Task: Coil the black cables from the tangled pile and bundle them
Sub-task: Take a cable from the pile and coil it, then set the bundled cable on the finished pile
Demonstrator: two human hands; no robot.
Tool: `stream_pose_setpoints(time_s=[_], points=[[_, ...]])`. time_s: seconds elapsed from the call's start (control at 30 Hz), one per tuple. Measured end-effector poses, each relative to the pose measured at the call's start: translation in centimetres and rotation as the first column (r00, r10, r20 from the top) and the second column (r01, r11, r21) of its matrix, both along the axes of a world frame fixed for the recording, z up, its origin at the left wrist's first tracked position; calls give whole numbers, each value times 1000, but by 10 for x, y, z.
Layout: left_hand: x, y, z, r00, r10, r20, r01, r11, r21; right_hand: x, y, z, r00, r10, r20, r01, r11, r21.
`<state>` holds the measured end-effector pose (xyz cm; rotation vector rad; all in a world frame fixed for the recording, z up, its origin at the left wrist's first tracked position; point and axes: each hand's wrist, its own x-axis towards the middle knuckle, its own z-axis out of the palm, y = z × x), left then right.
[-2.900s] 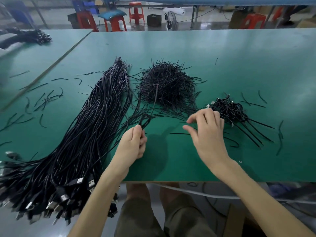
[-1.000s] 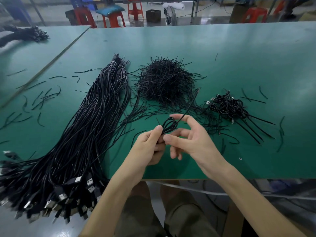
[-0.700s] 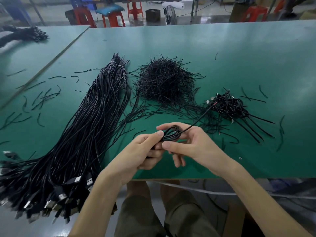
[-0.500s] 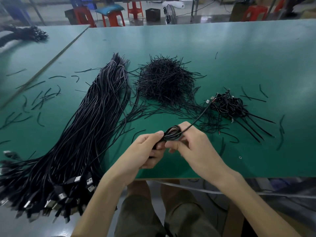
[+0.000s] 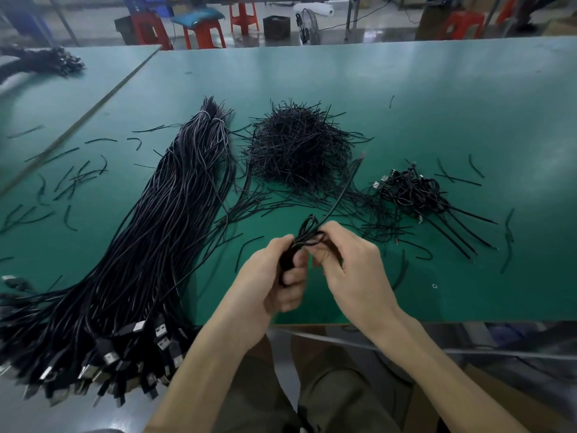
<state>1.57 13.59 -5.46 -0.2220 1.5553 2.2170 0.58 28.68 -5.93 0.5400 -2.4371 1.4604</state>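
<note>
Near edge: both forearms reach in from below over the green table (image 5: 468,120), and the hands meet just above its near edge, about centre.

Left hand (image 5: 271,276): fingers curled tight round the lower part of a small coiled cable (image 5: 307,237), thumb pressed against it. A firm wrap with no gap visible.

Right hand (image 5: 352,270): touches the left hand. Thumb and forefinger pinch the loops of the same coil from the right, and the other fingers are curled underneath.

The coil sits between the two hands, lifted off the table. Its loops stick up past the fingertips. One free end (image 5: 343,189) runs up and away to the far right, with the tip bare.

Left of the hands: a long bunch of cables (image 5: 150,245) lies diagonally, from the near left corner to mid-table. Its plugs (image 5: 134,348) hang over the near edge. The far end is tied with pale bands.

Right of the hands, a bit farther: a small pile of coiled cables (image 5: 412,192), with several straight tails pointing to the near right.

Farther, centre: a round heap of short black wire pieces (image 5: 296,148). Strays from it spread toward the hands. More loose pieces (image 5: 71,179) are scattered on the far left of the table.

Far left: a second table (image 5: 62,98) carries another dark bundle (image 5: 46,60).

Beyond the tables: red stools (image 5: 203,29) and a fan (image 5: 307,25) on the floor.
</note>
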Motion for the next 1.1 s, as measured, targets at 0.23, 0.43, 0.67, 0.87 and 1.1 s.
stream_pose_setpoints(time_s=[0.23,0.43,0.67,0.87,1.1], points=[[-6,-12,-5,833,-216,-510,-199,742,-640,3,-1,-6,996,-14,91,13,1000,4],[-8,-15,-3,806,-297,-511,-145,739,-658,5,-2,-1,994,62,95,-65,997,33],[-13,-13,-6,892,-88,-444,-161,856,-491,2,-6,1,988,128,-81,-107,969,223],[-17,-21,-7,945,-184,-271,-28,778,-628,2,-3,-7,886,264,-382,37,781,624],[-13,-44,-4,945,-149,-291,98,978,-184,1,8,5,947,169,-274,-8,864,503]])
